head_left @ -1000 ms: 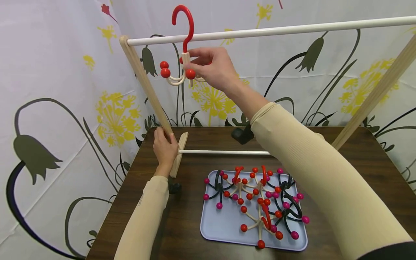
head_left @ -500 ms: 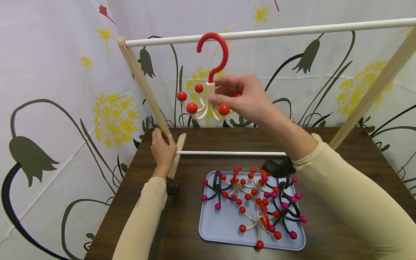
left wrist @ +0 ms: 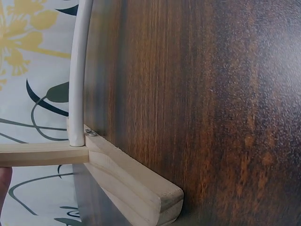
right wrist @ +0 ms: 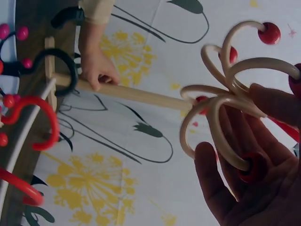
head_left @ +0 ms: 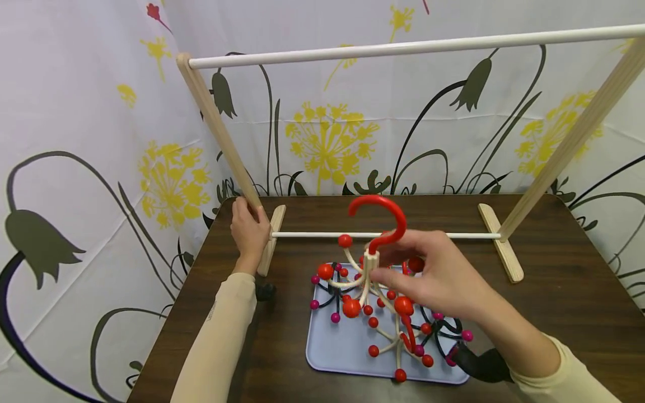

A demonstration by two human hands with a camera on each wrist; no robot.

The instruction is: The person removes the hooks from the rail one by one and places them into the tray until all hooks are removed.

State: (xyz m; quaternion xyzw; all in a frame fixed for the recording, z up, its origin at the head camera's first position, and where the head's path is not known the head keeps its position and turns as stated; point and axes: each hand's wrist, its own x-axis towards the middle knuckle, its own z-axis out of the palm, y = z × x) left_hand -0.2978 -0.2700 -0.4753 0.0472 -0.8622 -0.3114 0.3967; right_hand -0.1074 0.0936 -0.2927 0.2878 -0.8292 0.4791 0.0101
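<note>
My right hand (head_left: 443,274) pinches the cream stem of a multi-arm hanger (head_left: 370,262) between thumb and fingers, over the far part of the tray. The hanger stands upright, with a red hook (head_left: 395,215) on top and curved cream arms ending in red balls. In the right wrist view its cream arms (right wrist: 214,123) fan out beside my fingers (right wrist: 210,181). My left hand (head_left: 250,230) grips the lower part of the wooden rack's left upright (head_left: 216,123). In the left wrist view only a fingertip (left wrist: 3,181) shows beside that upright.
A pale blue tray (head_left: 327,347) on the dark table (head_left: 564,330) holds several more hangers, cream with red balls and black with magenta balls (head_left: 335,317). Behind it stands the rack, with a white top rail (head_left: 403,49) and a lower white bar (head_left: 317,235). A patterned curtain (head_left: 126,45) hangs behind.
My right hand has brought the hanger from beside the white top rail down and to the right, over the tray. My left hand stays on the upright.
</note>
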